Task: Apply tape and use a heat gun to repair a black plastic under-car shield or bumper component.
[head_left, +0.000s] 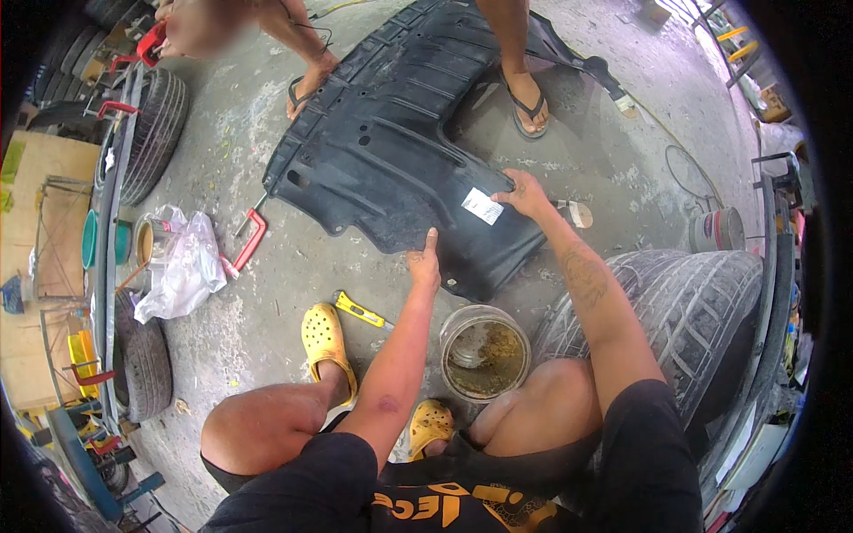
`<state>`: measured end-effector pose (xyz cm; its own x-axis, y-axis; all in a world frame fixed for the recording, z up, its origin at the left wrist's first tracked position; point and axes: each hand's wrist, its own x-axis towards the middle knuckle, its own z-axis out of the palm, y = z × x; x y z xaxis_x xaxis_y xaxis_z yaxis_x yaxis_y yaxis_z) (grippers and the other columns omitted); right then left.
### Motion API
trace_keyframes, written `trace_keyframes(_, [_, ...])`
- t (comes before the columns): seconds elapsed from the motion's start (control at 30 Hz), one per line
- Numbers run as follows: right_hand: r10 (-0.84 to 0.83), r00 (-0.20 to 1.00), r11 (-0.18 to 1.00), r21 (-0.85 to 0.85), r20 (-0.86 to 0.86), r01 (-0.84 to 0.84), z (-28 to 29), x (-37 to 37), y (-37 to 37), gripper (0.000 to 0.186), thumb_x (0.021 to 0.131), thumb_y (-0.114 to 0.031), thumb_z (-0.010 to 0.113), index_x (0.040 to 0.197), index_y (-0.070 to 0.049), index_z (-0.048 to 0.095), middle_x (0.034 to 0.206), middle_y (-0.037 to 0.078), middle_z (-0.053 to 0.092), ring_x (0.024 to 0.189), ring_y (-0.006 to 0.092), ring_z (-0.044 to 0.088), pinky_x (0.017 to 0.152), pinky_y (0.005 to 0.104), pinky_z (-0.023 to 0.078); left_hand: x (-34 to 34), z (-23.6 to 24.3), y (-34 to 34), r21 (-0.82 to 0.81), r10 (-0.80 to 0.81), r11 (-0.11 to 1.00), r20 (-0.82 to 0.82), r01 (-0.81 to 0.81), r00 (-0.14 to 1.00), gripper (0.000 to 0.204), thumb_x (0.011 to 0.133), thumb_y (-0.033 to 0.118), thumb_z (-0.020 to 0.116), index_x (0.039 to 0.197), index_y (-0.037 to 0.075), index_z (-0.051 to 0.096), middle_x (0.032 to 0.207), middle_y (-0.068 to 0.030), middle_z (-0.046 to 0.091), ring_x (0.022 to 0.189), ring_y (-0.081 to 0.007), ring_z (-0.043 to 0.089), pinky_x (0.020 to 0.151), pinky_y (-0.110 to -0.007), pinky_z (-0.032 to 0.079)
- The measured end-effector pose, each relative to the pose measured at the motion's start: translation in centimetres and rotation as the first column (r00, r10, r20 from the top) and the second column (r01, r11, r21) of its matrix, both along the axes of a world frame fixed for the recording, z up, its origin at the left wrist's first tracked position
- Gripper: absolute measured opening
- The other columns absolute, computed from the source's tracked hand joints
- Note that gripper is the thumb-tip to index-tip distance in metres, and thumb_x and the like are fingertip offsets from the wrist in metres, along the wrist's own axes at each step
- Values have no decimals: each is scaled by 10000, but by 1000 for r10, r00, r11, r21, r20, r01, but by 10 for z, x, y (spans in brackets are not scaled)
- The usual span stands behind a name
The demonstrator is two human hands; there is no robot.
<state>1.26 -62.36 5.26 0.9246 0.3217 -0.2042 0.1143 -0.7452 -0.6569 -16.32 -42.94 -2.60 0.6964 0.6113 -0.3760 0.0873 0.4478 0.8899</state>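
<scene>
A large black ribbed plastic panel (373, 151) with holes and a white label (481, 206) spans the upper middle of the view. My left hand (423, 261) grips its near edge, thumb on top. My right hand (524, 194) holds the panel's right edge beside the label. Just below the panel sits a round container (485, 354) with a yellowish, dirty inside. A yellow utility knife (360, 310) lies on the concrete floor near my left foot in a yellow clog (322, 339).
Another person (313, 84) in flip-flops is at the panel's far side. Tyres (640, 329) flank me, with metal rails (120, 160) at left. A red clamp (243, 242), a white plastic bag (178, 275) and a tin (151, 242) lie left; another can (715, 231) stands right.
</scene>
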Motion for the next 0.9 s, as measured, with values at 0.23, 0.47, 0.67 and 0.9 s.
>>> trace_keyframes(0.23, [-63,998,995,73,-14,64,-19,-2,-12,740,628,-300,881,1269,-56,603,970,148,683,873,230,640,818,348,492,2,-4,-11,-12,-2,1000,13,2,1000,428,870,210,736,1168,-61,591,1187,-118,620,1055,-200,563,930,-317,426])
trace_keyframes(0.47, [-80,995,996,22,-51,81,-10,-6,-7,699,625,-372,857,1250,-163,626,1053,100,687,1059,302,608,1017,558,316,0,-14,-7,-40,-17,999,-20,16,1000,432,874,221,732,1171,-58,587,1196,-117,613,1062,-196,559,934,-314,422])
trace_keyframes(0.67, [-53,999,999,0,5,53,-9,-2,-12,701,640,-333,864,1251,-92,618,1059,132,682,988,271,631,930,429,417,-1,5,-11,-48,-68,997,-34,67,997,398,869,244,737,1115,-49,628,1120,-100,647,991,-204,593,895,-316,448])
trace_keyframes(0.9, [20,999,996,82,25,-22,-42,6,-42,782,683,-347,825,1318,4,533,1308,230,550,1237,326,516,1035,402,409,-35,36,1,213,-302,893,-367,396,880,556,739,434,801,1014,-36,689,936,-153,704,868,-250,667,793,-372,518])
